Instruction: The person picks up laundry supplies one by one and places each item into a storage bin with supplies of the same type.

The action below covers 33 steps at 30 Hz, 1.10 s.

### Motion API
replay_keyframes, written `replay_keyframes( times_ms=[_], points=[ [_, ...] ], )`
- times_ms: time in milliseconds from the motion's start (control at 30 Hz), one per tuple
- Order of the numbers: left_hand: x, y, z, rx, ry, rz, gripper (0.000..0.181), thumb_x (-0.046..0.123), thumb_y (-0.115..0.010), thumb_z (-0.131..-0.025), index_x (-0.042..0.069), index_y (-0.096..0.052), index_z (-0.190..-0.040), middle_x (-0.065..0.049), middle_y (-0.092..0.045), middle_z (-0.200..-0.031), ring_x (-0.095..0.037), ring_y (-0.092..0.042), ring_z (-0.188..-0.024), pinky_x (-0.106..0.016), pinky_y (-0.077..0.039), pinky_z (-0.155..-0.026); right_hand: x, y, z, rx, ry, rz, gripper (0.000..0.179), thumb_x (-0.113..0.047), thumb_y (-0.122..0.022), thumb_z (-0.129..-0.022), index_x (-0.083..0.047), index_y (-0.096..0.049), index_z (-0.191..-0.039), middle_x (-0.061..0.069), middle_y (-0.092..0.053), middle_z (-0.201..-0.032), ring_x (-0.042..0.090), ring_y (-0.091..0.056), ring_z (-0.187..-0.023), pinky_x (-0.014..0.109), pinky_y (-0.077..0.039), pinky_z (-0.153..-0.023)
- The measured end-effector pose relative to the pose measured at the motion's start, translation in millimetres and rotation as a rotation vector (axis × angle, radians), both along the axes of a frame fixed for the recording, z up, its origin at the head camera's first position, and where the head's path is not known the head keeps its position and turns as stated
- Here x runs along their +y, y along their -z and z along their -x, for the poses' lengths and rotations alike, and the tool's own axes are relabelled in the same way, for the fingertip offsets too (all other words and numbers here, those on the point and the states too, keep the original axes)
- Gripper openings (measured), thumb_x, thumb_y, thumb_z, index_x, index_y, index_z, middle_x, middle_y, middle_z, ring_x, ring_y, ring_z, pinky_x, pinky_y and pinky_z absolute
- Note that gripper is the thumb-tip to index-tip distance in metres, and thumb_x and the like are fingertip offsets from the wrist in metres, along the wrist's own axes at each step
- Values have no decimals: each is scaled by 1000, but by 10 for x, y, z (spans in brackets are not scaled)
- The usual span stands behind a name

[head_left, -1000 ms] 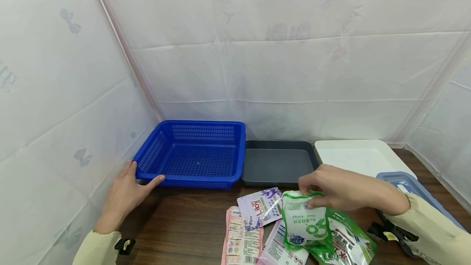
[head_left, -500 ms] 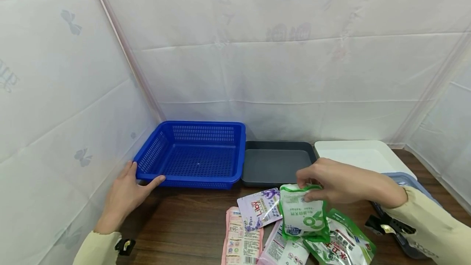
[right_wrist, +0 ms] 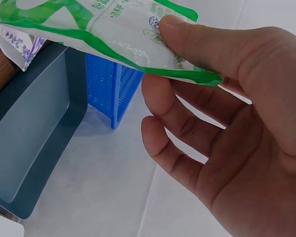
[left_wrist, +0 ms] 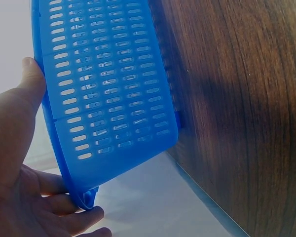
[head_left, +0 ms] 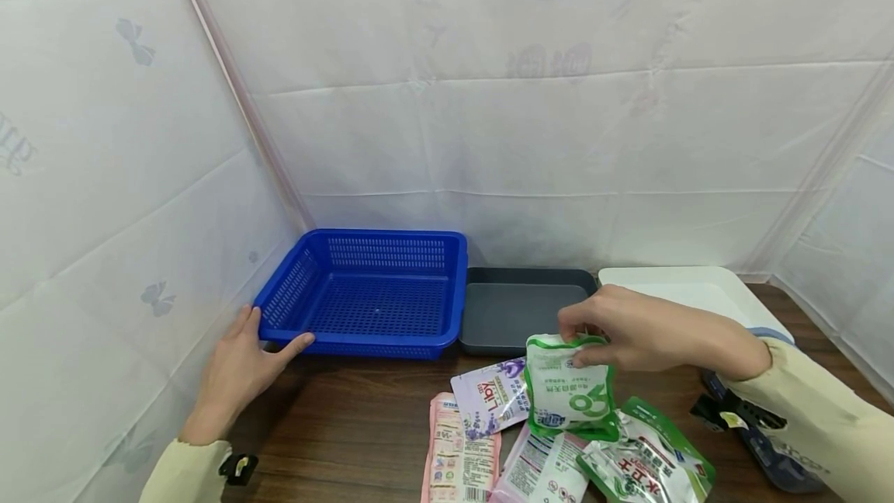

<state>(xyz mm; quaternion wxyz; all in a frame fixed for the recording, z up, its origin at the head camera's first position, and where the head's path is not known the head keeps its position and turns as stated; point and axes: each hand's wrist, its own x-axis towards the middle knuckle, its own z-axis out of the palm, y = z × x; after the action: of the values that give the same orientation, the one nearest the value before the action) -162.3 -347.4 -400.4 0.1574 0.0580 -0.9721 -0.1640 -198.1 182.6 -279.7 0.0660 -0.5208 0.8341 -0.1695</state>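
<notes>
My right hand (head_left: 628,328) pinches the top edge of a white pouch with green borders (head_left: 569,394), thumb in front and fingers behind. The right wrist view shows this pouch (right_wrist: 123,34) stretching left from the thumb. It hangs over other packets and overlaps a purple Liby pouch (head_left: 489,402). Below it lie a pink-and-white packet (head_left: 541,468) and a green-and-white pouch (head_left: 649,460). At the left, my left hand (head_left: 240,371) grips the near left corner of a blue slotted basket (head_left: 377,344). In the left wrist view its thumb lies along the rim and its fingers bend round the corner.
A dark grey tray (head_left: 527,313) stands right of the basket, then a white tray (head_left: 670,286). A pink printed packet (head_left: 461,449) lies on the brown wooden table (head_left: 335,433). My right sleeve partly hides a blue-grey container (head_left: 789,456). White sheeting (head_left: 447,138) encloses the back and sides.
My right hand has lifted the green-bordered pouch up and slightly left, uncovering more of the green-and-white pouch and the pink-and-white packet. The left hand and basket have stayed still.
</notes>
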Motion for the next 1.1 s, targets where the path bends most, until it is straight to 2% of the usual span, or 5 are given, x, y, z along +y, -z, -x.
replay_keyframes(
  times_ms=[300, 633, 1100],
  points=[
    [7, 0, -6, -3, 1, -1, 119, 72, -67, -86, -21, -30, -150, -45, -30, -152, -66, -37, -131, -74, -38, -99, -69, -76, 42, 30, 0, 3, 19, -24, -78, -94, -29, -59, -91, -21, -47, -70, -3, -35, -59, 20, -34, -55],
    [-4, 14, 1, 14, -3, 2, 118, 72, -68, -85, -21, -32, -149, -45, -31, -152, -66, -38, -130, -74, -38, -99, -151, -133, 103, 45, -32, 36, 20, -22, -78, -94, -27, -58, -89, -20, -41, -69, -1, -33, -58, 20, -32, -55],
    [3, 3, -6, 5, -4, -2, 119, 72, -68, -85, -20, -31, -150, -44, -30, -152, -65, -37, -132, -74, -37, -99, -309, -200, 173, 91, -44, 64, 17, -22, -79, -93, -24, -62, -91, -18, -48, -72, 1, -41, -62, 23, -38, -56]
  ],
)
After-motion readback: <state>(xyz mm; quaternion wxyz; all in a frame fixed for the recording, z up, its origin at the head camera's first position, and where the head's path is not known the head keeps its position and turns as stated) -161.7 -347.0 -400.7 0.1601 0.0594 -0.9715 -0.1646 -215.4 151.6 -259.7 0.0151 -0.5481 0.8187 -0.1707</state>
